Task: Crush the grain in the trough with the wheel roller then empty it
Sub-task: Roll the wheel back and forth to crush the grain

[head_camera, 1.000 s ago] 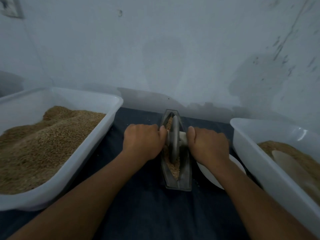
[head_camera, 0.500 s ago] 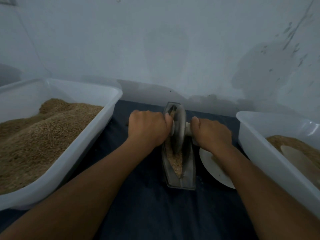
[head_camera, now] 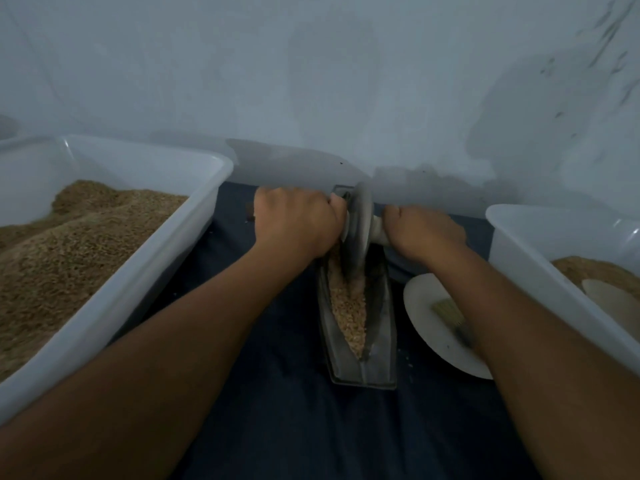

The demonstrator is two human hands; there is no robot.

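1. Grain [head_camera: 348, 313] lies in the metal trough [head_camera: 379, 344], a narrow boat-shaped channel on dark blue cloth [head_camera: 277, 410], centre of scene, long axis running near to far.
2. Wheel roller [head_camera: 358, 225] stands upright on edge at the trough's far end, rim down in the grain.
3. Left hand [head_camera: 294, 223] fist-curled around the axle handle on the wheel's left side; handle itself hidden by the fingers.
4. Right hand [head_camera: 424, 228] curled around the pale handle stub [head_camera: 378, 230] on the wheel's right side.
5. Left: large white tub [head_camera: 166, 271] heaped with brown grain.
6. Right: second white tub [head_camera: 540, 258], grain inside with a pale scoop-like object, partly cut off.
7. White plate [head_camera: 426, 306] just right of the trough, small brush [head_camera: 448, 311] lying on it, partly under the right forearm.
8. Far side: plain pale wall [head_camera: 311, 81].
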